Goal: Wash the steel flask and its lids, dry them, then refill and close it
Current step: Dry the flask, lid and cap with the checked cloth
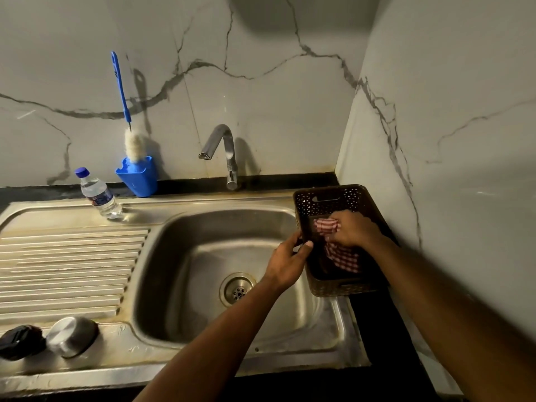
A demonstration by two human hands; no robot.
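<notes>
Right now, at the sink:

Right hand: inside the brown basket, fingers curled round a red-and-white checked cloth — the cloth trails down from the hand toward the basket floor.

Left hand: at the basket's left wall, thumb and fingers pinching its rim where it meets the sink edge.

Basket: dark brown, perforated walls, a slot handle in the far end; it sits on the black counter just right of the sink basin, close to the corner of the marble wall.

Flask body: not visible for certain — the basket's interior is dark and I cannot tell what lies under the cloth.

Steel lid: round, lying on the near left rim of the sink unit, below the ribbed drainboard.

Black lid: just left of the steel lid, touching or nearly so; the blur makes it hard to tell.

Water bottle: clear plastic, blue cap on, standing at the back of the drainboard.

Bottle brush: blue handle, pale bristles, standing head-down in a blue holder against the wall, right of the bottle.

Tap: chrome, spout turned left, no water running.

Basin: drain strainer in view at the bottom.
</notes>
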